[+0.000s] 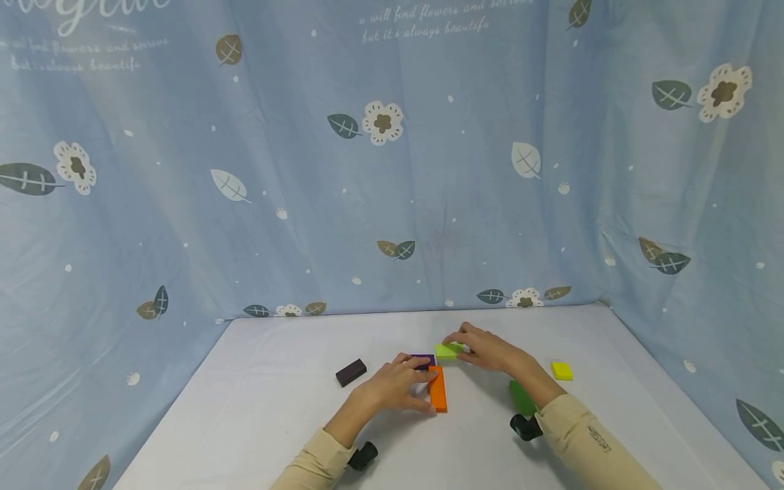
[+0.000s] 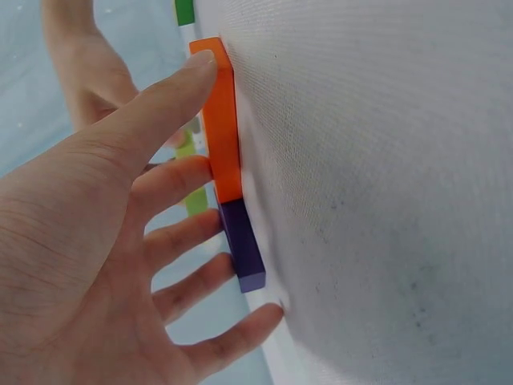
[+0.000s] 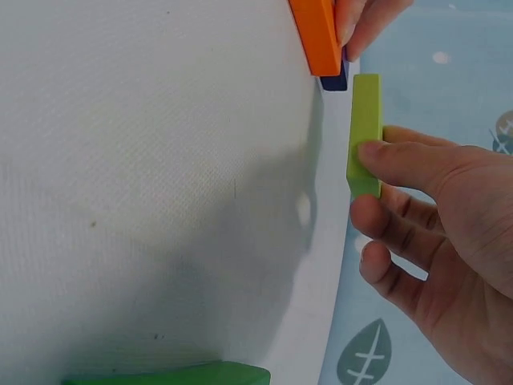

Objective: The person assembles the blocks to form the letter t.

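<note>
My left hand (image 1: 392,386) holds a long orange block (image 1: 438,393), thumb at its near end and index finger toward its far end. A dark purple block (image 2: 243,241) adjoins the orange one's far end, and my other left fingertips lie along it in the left wrist view. With thumb and fingers, my right hand (image 1: 490,352) pinches a lime green block (image 3: 365,128). That block is just right of the purple one in the head view.
A dark brown block (image 1: 351,373) lies on the white table (image 1: 245,408) left of my left hand. Under my right forearm is a green block (image 1: 520,397), and a yellow block (image 1: 561,371) sits farther right. A patterned blue curtain (image 1: 306,224) borders the table's back and sides.
</note>
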Demonstrator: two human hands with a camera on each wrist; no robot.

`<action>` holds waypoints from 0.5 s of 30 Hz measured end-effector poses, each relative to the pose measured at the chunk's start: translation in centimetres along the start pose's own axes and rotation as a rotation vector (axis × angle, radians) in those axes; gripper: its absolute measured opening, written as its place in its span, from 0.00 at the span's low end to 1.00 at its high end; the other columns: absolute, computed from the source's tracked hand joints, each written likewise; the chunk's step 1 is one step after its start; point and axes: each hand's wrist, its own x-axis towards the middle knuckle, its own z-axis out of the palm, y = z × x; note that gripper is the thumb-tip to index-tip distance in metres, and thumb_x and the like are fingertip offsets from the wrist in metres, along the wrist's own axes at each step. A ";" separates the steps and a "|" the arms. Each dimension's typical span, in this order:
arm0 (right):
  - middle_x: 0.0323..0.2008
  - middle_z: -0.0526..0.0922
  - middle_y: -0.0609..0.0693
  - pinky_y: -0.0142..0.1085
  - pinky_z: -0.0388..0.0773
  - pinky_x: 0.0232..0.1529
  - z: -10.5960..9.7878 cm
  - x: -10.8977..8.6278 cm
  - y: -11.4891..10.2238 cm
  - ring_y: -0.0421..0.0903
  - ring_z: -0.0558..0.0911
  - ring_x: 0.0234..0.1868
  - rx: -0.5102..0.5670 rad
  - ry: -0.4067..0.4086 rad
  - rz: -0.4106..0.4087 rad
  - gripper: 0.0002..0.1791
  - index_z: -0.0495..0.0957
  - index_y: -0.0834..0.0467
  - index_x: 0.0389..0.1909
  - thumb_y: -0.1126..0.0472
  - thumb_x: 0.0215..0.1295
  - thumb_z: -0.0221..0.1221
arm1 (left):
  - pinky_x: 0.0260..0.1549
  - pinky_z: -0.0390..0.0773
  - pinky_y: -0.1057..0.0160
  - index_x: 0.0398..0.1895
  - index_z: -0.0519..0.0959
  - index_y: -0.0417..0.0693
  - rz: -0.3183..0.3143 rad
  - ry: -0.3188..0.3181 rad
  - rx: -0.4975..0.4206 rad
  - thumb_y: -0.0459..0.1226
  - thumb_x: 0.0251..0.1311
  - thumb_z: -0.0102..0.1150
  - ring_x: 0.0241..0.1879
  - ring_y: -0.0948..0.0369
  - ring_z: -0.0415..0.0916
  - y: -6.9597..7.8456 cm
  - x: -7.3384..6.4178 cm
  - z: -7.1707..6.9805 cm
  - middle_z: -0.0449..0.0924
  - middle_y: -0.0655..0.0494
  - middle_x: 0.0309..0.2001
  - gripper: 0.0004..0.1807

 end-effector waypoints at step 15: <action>0.42 0.74 0.50 0.35 0.79 0.40 0.3 -0.5 -0.2 0.40 0.74 0.34 0.005 -0.008 0.009 0.19 0.78 0.52 0.57 0.63 0.66 0.62 | 0.54 0.76 0.49 0.68 0.70 0.70 -0.007 -0.005 0.001 0.68 0.50 0.61 0.67 0.54 0.63 -0.1 0.1 0.2 0.63 0.61 0.73 0.41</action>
